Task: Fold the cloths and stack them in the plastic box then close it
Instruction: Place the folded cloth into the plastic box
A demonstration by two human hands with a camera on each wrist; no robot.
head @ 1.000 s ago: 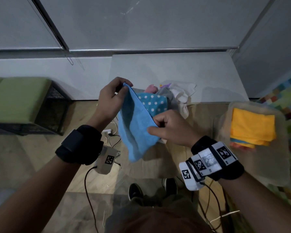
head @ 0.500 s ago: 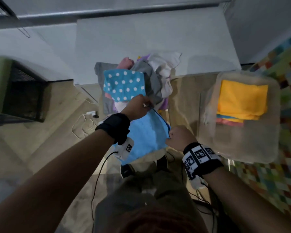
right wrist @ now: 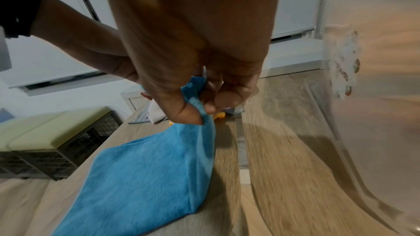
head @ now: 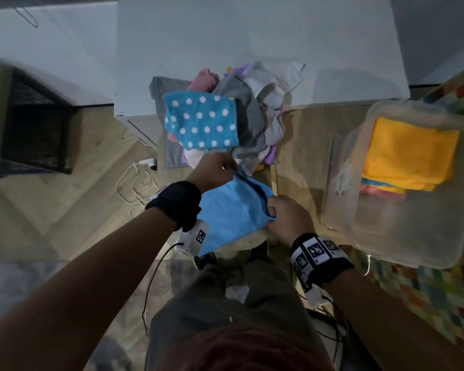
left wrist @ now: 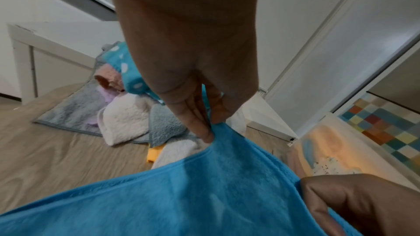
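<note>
A plain blue cloth [head: 231, 212] [left wrist: 204, 195] [right wrist: 145, 171] is stretched low over the wooden table between both hands. My left hand [head: 220, 167] [left wrist: 208, 128] pinches its far corner. My right hand [head: 276, 210] [right wrist: 197, 112] grips the near right corner with curled fingers. Behind them lies a pile of unfolded cloths [head: 252, 113], topped by a blue polka-dot cloth [head: 201, 121] [left wrist: 129, 71]. To the right stands the clear plastic box [head: 413, 236], open, with a folded orange cloth [head: 410, 148] on top of a stack inside.
A white cabinet top [head: 252, 36] runs behind the pile. A black wire crate with a green cushion [head: 24, 116] [right wrist: 45, 141] stands at the left. White cables [head: 134, 183] trail on the floor. A coloured checked mat [head: 439, 303] lies at the right.
The blue cloth, held upright in the air one second ago, has come down low and is spread flat between the hands. The head view has tilted downward.
</note>
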